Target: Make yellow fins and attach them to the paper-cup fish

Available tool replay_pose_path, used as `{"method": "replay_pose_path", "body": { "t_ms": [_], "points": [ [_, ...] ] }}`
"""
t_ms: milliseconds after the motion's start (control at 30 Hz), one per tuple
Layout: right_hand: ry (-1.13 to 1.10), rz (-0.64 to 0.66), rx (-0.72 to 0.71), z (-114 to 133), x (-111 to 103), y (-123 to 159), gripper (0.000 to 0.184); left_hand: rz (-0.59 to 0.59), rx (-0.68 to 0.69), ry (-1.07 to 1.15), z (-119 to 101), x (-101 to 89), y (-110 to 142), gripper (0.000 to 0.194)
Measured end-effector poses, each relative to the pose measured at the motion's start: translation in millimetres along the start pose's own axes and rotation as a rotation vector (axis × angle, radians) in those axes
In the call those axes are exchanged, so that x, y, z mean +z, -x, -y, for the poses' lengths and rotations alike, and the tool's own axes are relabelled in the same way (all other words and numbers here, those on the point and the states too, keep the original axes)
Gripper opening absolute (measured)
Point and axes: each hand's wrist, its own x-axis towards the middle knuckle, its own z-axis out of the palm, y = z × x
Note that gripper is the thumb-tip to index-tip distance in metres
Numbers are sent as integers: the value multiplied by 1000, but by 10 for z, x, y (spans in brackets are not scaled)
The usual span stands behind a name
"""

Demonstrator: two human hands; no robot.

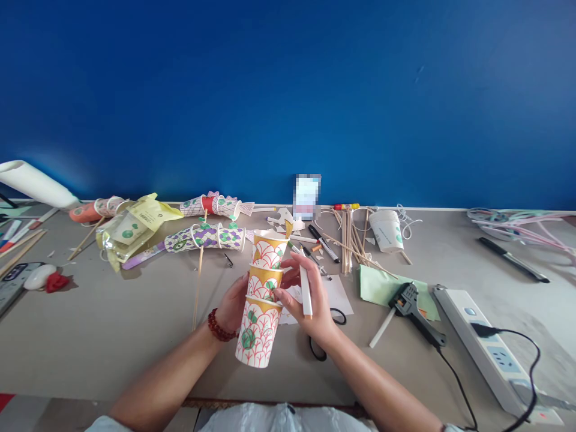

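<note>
The three-cup paper tube [258,330] is held up over the middle of the table [90,336], near the person. Its long side runs near to far, leaning a bit right at the far end; the rims face far. The left hand [233,306] curls around its left side. The right hand [315,294] holds a white marker [306,291], thumb on the tube. Scissors [320,358] lie under that hand; a glue gun [411,309] sits right. Farther off, paper cups [387,231] are stacked together. Far left, a yellow bag [155,216] has a cup [129,229] inside.
</note>
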Motion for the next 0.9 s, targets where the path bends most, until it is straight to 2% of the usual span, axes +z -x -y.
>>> {"method": "replay_pose_path", "body": {
  "t_ms": [133,300,567,767,900],
  "points": [
    [21,-2,-11,-2,-2,-5,63,-14,5,-21,15,-25,-23,47],
    [36,-8,3,3,-3,-18,60,-79,96,-74,45,-58,-56,54],
    [-9,0,153,-55,-27,-45,58,-135,208,-172,45,-21,-64,47],
    [-107,27,259,-121,-35,-58,60,-131,296,-247,63,-48,-64,60],
    [-168,49,313,-139,-36,-70,56,-157,340,-310,54,-13,-48,62]
  ]
}}
